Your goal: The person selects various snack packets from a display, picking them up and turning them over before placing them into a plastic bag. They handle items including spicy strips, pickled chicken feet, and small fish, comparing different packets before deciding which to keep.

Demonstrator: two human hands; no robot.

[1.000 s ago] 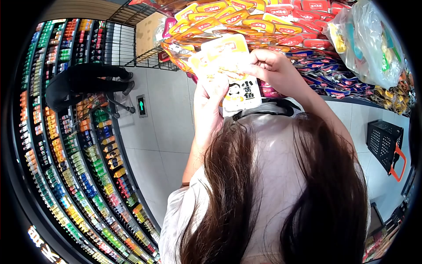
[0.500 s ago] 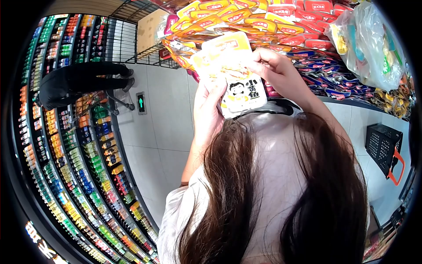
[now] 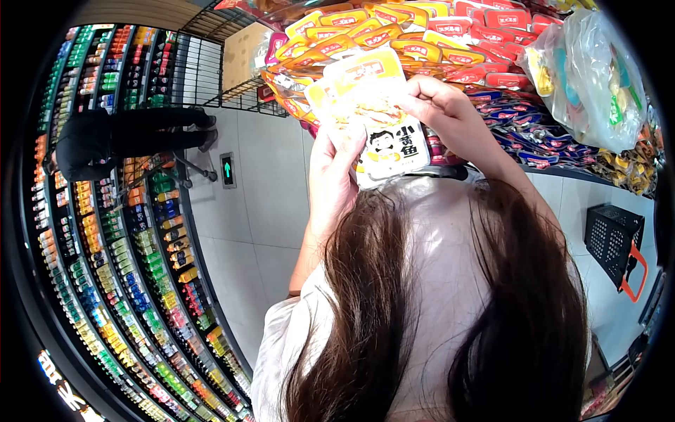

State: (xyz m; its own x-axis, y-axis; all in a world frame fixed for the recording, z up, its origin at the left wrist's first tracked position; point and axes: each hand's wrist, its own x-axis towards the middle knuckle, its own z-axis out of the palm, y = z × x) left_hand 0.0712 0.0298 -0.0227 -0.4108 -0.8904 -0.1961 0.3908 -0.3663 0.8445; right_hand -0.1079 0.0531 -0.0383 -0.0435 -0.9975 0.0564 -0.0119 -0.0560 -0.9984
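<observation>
A white and yellow snack packet point(image 3: 369, 109) with black characters and a cartoon face is held up in front of my chest. My left hand point(image 3: 337, 165) grips its lower left side, thumb on the front. At its right edge, my right hand point(image 3: 443, 112) is closed with thumb and fingers pinched on the packet. A second pale packet seems to lie behind it at the left, but glare blurs the overlap. Just beyond the hands are piled yellow packets point(image 3: 344, 34) and red packets point(image 3: 503, 39).
Blue packets point(image 3: 538, 130) and a clear plastic bag point(image 3: 598, 81) are at the right. A black basket point(image 3: 612, 235) with an orange handle stands on the floor. Drink shelves point(image 3: 119, 246) line the left, where a person in dark clothes point(image 3: 105, 141) bends near a cart. A wire rack point(image 3: 200, 67) stands upper left.
The view has shifted slightly. Both hands keep hold of the packet, with the right hand's fingers a little more curled. The person in dark clothes has moved slightly.
</observation>
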